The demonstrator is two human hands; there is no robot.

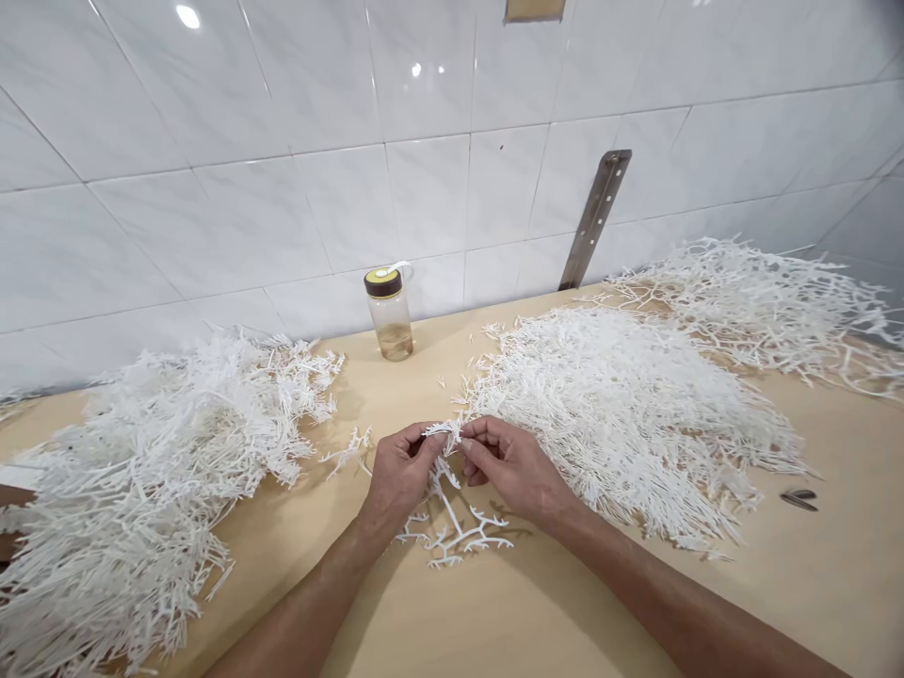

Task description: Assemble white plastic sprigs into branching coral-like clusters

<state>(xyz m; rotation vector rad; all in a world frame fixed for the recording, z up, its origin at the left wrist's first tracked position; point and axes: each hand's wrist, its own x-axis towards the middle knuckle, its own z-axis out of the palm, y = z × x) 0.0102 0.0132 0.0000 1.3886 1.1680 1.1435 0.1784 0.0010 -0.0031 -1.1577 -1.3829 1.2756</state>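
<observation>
Close together at the middle of the table, my left hand [399, 476] and my right hand [512, 471] both work on a white branched plastic piece [456, 529]. The left pinches its upper part between thumb and fingers, where a small needle-like tuft [444, 429] shows. Thumb and fingertips of the right meet at the other side of that tuft; exactly what they grip is partly hidden. Forked arms of the piece hang below the hands, just over the tabletop. Another forked white twig [348, 452] sticks out to the left of my left hand.
White needle-like sprigs form a large heap [621, 405] at right and another [169, 452] at left. Bare white branches [769, 297] lie at the back right. A clear bottle [392, 325] stands near the tiled wall, with a metal bracket [597, 217] and a small dark object [799, 498] farther right.
</observation>
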